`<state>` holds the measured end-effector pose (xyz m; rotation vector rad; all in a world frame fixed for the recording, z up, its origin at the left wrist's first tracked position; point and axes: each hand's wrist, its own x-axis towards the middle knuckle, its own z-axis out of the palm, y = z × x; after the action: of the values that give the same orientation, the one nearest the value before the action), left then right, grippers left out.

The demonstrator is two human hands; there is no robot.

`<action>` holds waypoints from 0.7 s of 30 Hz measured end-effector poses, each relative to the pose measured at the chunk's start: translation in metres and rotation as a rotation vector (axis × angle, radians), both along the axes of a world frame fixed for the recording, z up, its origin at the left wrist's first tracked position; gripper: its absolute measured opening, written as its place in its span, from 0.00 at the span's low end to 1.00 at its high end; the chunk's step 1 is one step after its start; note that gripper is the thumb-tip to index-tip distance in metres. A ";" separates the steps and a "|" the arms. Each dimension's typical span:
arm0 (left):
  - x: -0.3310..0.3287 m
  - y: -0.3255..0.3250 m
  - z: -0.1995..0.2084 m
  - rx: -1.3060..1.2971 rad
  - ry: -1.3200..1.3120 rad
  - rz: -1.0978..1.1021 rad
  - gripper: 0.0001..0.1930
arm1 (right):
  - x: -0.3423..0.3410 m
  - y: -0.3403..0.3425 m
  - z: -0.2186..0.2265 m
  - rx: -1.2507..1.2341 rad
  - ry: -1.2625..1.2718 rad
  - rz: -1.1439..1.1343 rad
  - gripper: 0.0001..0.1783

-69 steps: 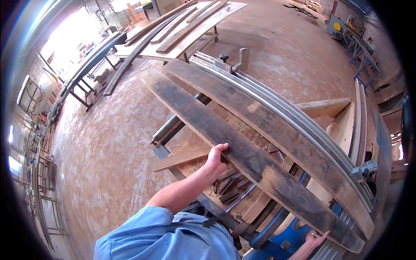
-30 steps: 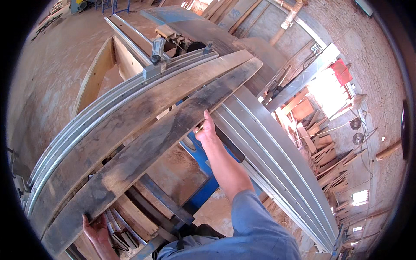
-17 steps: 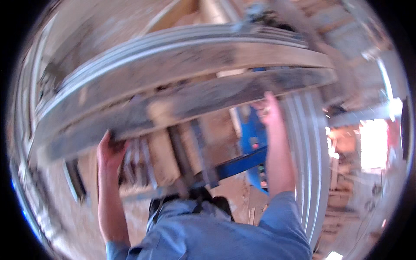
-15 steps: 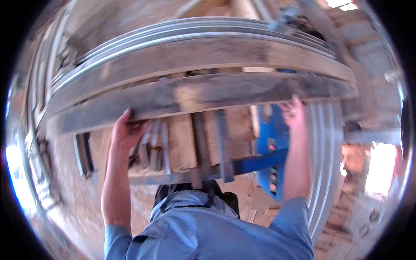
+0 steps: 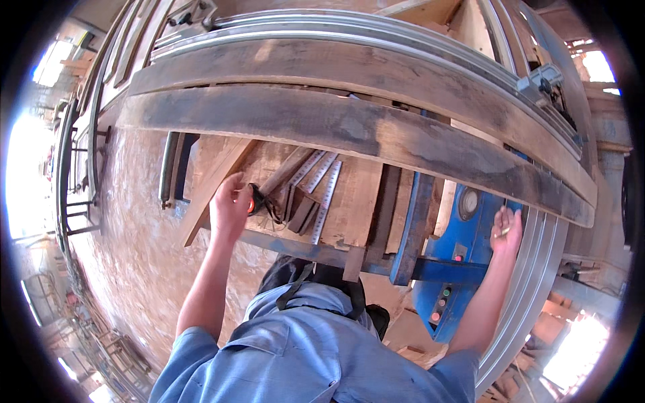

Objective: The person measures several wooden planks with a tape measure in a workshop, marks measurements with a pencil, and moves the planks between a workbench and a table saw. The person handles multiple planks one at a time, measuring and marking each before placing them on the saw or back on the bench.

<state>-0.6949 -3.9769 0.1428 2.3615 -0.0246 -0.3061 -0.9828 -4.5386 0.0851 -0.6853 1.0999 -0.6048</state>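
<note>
A long dark wooden plank (image 5: 316, 124) lies across the machine bed, beside a second plank (image 5: 336, 64) behind it. My left hand (image 5: 230, 208) is off the planks, fingers loosely bent and apart, next to a black and orange tape measure (image 5: 253, 199); whether it touches the tape measure is unclear. My right hand (image 5: 507, 232) is palm up by the near edge of the front plank at the right, fingers curled around a short pale stick (image 5: 503, 232), too small to name surely. White marked ruler strips (image 5: 327, 201) and short wood blocks (image 5: 304, 213) lie between my arms.
A blue machine panel (image 5: 451, 295) with round buttons and a dial stands at the right, beside a ribbed metal table (image 5: 531, 269). Aluminium rails (image 5: 322, 30) run behind the planks. A slanted board (image 5: 218, 181) sticks out at the left. A metal rack (image 5: 77, 174) stands farther left.
Both hands have come away from the front plank's near edge. My left hand is now beside the tape measure. The view has turned, showing more of the machine panel.
</note>
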 end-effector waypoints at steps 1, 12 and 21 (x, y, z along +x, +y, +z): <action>-0.012 0.009 -0.006 0.180 -0.228 -0.109 0.23 | -0.009 0.005 -0.002 0.000 -0.026 0.023 0.23; -0.025 0.045 -0.006 0.274 -0.310 -0.348 0.26 | 0.077 0.278 0.065 0.216 0.003 0.311 0.15; -0.081 0.251 0.055 -1.007 0.749 0.151 0.18 | 0.126 0.551 0.077 0.538 0.027 0.956 0.14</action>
<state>-0.7760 -3.7256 0.1982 1.1546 0.2865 -0.8501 -0.8564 -3.9871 0.1622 -0.6490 0.7776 0.5054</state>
